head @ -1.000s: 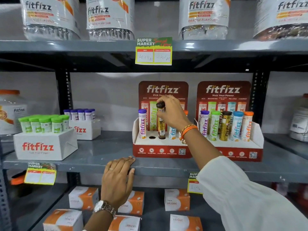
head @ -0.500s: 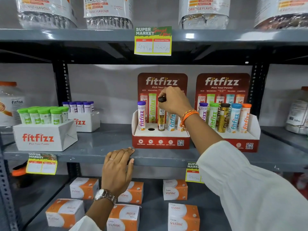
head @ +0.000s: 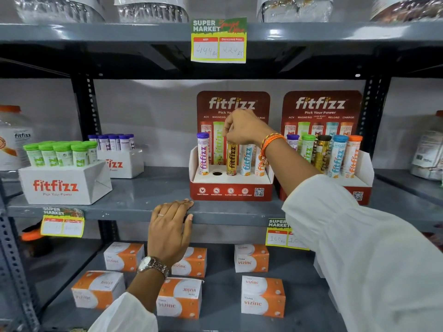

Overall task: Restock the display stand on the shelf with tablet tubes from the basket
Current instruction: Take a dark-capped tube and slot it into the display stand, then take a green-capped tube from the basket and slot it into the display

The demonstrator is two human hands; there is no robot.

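The red-and-white display stand [head: 231, 191] sits on the middle shelf. In it stand a purple-capped tube [head: 203, 154], a gold tube [head: 232, 160], a blue tube [head: 247, 159] and an orange one mostly hidden behind my wrist. One round hole [head: 217, 173] between the purple and gold tubes holds nothing. My right hand [head: 244, 128] pinches the top of the gold tube, which is seated upright in its slot. My left hand [head: 171, 230] lies flat on the shelf's front edge [head: 119, 213], holding nothing. The basket is out of view.
A second stand [head: 359, 185] to the right is full of tubes. White boxes of green-capped [head: 64, 185] and purple-capped tubes [head: 119, 161] stand at left. Orange-and-white boxes [head: 262, 295] lie on the shelf below. Large jars line the shelf above.
My right hand has lowered the gold tube from above the stand down into its slot. My left hand has stayed on the shelf edge.
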